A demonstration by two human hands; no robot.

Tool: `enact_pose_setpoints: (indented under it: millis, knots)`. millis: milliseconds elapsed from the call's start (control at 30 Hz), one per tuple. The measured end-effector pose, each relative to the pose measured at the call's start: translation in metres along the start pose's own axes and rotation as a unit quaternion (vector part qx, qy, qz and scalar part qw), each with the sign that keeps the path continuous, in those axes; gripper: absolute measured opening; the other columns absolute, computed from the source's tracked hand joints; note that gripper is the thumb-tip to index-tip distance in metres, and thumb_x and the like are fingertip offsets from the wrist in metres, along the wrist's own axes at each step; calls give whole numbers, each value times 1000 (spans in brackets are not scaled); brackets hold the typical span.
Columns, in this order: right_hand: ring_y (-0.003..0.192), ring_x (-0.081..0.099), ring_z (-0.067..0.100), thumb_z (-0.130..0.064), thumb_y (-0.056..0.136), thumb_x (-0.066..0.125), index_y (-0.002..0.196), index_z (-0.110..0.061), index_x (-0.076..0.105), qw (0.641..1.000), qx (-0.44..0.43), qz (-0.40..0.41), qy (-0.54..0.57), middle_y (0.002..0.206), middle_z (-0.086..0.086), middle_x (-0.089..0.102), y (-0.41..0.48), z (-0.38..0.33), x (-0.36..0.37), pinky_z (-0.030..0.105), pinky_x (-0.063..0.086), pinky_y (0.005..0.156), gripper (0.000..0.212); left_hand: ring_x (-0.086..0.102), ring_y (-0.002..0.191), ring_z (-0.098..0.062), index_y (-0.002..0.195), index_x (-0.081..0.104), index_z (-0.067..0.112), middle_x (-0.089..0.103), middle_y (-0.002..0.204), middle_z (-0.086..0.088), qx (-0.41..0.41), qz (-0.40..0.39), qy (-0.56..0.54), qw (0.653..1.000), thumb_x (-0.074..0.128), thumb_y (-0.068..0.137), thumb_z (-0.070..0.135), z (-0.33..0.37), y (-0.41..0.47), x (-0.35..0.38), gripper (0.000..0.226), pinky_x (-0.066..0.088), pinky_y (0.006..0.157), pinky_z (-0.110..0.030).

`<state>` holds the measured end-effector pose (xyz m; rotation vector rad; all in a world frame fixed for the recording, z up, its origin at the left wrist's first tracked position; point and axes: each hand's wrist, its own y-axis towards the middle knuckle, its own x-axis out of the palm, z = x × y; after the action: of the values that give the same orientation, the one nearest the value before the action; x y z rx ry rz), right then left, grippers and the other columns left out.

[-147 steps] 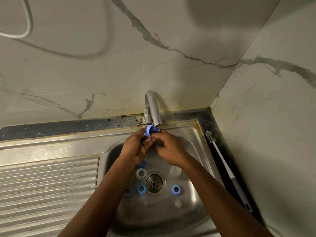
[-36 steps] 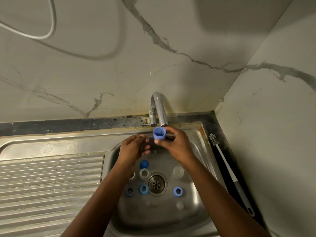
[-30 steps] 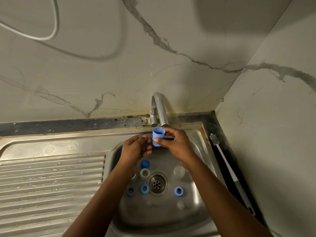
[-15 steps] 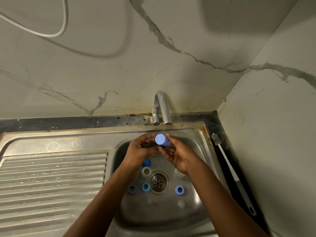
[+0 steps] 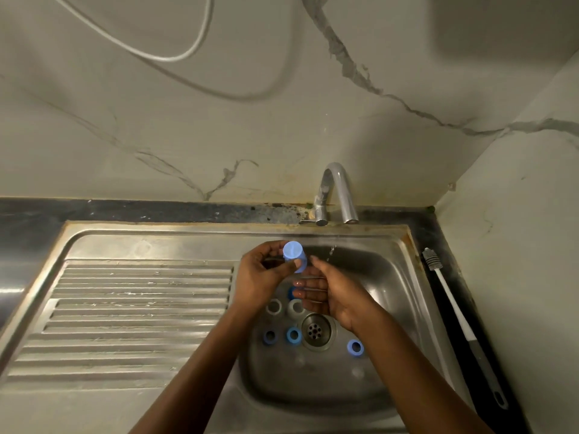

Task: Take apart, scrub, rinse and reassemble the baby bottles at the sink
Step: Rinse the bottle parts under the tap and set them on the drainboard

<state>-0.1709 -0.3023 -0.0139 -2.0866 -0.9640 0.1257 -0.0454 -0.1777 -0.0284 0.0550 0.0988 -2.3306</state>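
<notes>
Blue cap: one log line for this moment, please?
left hand: holds blue cap | right hand: open, empty | tap: dripping | blue rings: in sink

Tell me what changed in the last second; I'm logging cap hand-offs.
The cap passed from the right hand to the left hand, which grips it left of the tap. The right hand let go and lies open, palm up. The rings in the sink and the brush stayed put.
</notes>
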Motion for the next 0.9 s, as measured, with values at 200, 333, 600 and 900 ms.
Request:
enact_pose_setpoints:
  millis: [200, 333, 600, 900]
  knots:
    - [100, 78, 31, -41, 104, 63, 124, -10, 71, 998, -12, -41, -56, 112, 14, 80, 6, 20, 28, 39, 64, 77, 37, 74, 100, -7, 114, 77, 27, 79, 108, 14, -22, 132, 72, 988, 90, 83, 27, -32, -8, -76, 33, 60, 82, -24]
    - [92, 77, 27, -36, 105, 63, 122, -8, 72, 997, -5, -48, -65, 110, 16, 80, 9, 32, 44, 35, 62, 72, 34, 74, 95, -3, 111, 78, 26, 79, 103, 16, -54, 200, 81, 975, 92, 80, 21, -50, -10, -116, 34, 57, 74, -16]
    - [98, 77, 29, -36, 105, 63, 122, -10, 73, 995, 5, -55, -82, 111, 14, 80, 13, 46, 54, 39, 62, 82, 33, 73, 99, -9, 114, 76, 24, 78, 107, 10, -93, 222, 100, 965, 90, 82, 20, -70, -1, -143, 35, 61, 84, -31]
    - [99, 77, 29, -35, 105, 63, 123, -8, 73, 996, -1, -48, -79, 111, 15, 80, 11, 47, 42, 37, 62, 81, 34, 71, 102, -18, 134, 64, 21, 70, 120, 1, -115, 245, 99, 957, 94, 77, 21, -79, -2, -133, 64, 59, 85, -35]
